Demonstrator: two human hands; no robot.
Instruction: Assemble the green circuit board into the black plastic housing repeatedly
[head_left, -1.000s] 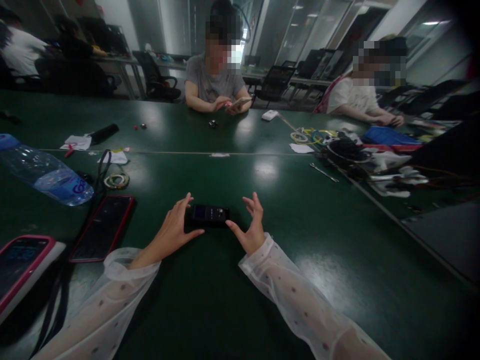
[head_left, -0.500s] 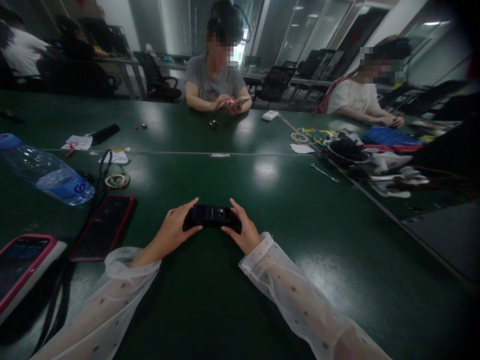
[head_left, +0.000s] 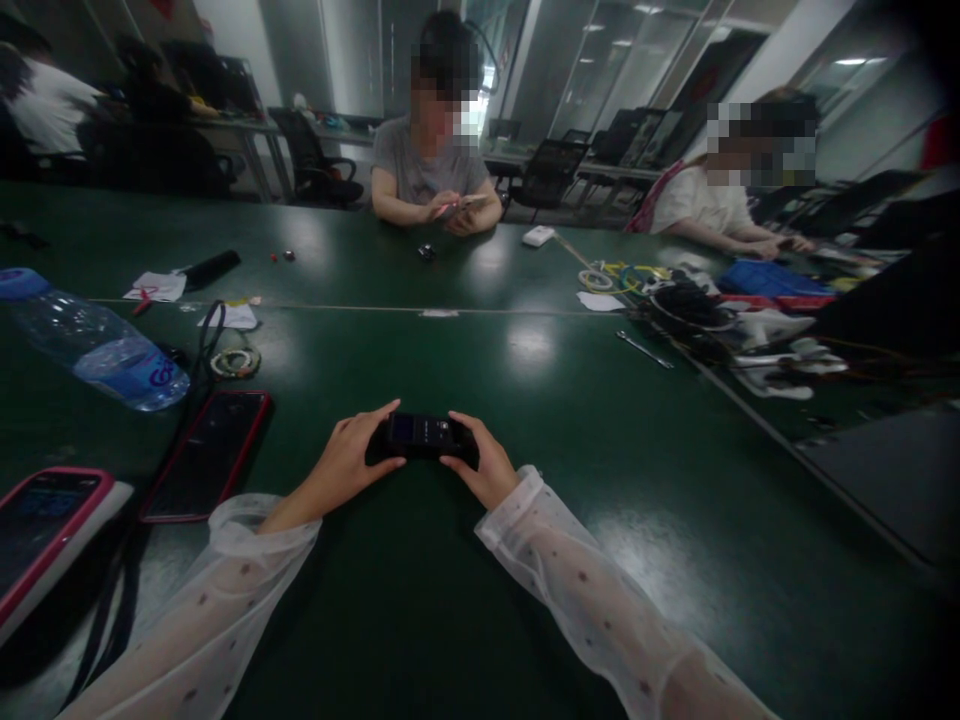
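Note:
A small black handheld device with a lit screen [head_left: 421, 431] is held sideways between my two hands, low over the green table [head_left: 450, 580]. My left hand [head_left: 356, 445] grips its left end with the thumb at the near edge and a finger at the far edge. On the other end, my right hand [head_left: 484, 460] pinches it the same way. Whether the device rests on the tabletop I cannot tell. Left of my left hand lies a phone with a red rim [head_left: 210, 455].
At far left are a plastic water bottle [head_left: 124, 350], a pink-cased phone [head_left: 52, 525] and a beaded bracelet [head_left: 235, 361]. A wrench [head_left: 645, 350] and a cable heap [head_left: 694, 305] lie to the right. Across the table, a person in grey [head_left: 431, 165] holds a phone.
My right hand has shifted slightly left, its finger now over the device's far right edge. My left hand stays in place. The view has turned a little.

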